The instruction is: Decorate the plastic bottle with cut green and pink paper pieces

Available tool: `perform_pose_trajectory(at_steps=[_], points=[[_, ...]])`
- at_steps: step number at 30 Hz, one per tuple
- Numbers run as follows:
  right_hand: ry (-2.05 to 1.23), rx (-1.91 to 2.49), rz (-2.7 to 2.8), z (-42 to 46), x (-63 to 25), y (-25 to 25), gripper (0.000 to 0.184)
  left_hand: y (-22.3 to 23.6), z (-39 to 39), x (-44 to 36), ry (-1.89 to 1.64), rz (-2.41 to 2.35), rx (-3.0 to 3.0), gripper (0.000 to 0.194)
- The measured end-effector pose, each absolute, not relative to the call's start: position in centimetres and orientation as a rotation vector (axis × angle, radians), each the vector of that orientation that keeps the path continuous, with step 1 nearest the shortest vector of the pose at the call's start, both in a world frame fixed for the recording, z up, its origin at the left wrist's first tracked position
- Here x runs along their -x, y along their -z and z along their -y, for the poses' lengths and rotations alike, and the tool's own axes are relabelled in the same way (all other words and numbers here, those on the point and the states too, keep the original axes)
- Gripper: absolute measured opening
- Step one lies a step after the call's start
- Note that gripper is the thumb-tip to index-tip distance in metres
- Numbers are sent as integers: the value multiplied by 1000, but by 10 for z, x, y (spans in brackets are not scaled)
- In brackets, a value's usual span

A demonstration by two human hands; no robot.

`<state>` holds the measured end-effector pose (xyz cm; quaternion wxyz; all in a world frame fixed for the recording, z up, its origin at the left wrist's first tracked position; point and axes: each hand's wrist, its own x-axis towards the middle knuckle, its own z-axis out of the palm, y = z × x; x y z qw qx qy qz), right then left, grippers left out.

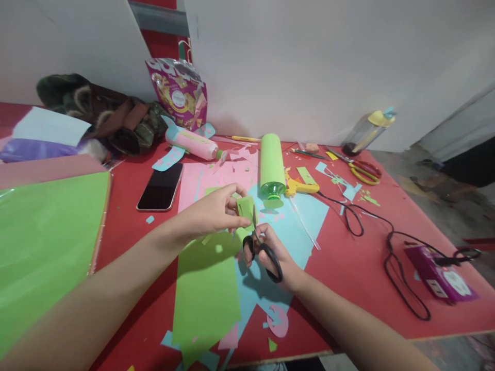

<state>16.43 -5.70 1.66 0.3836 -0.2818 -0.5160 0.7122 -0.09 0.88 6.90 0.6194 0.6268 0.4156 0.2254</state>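
Between thumb and fingers, my left hand (226, 208) pinches a small piece of green paper (246, 207). My right hand (276, 255) has its fingers through the black handles of a pair of scissors (273, 264), whose blades point up against the right part of that piece. Beneath both hands lie a green paper sheet (209, 288) and a light blue sheet (266, 278). Just beyond them, a bottle wrapped in green paper (273, 162) lies with its neck toward me.
A yellow glue gun (301, 186) lies right of the bottle, its cord near a purple power strip (441, 273). A phone (160, 186), a pink paper-wrapped bottle (193, 142) and a snack bag (178, 93) are at left. Larger scissors (361, 167) and a clear bottle (367, 134) sit at right.
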Motion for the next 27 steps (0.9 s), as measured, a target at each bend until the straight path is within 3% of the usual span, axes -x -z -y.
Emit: perform_pose_trajectory(at_steps=[27], points=[[-1759, 746, 1333, 58, -165, -19, 40, -72, -6, -3, -500, -995, -1464, 38]])
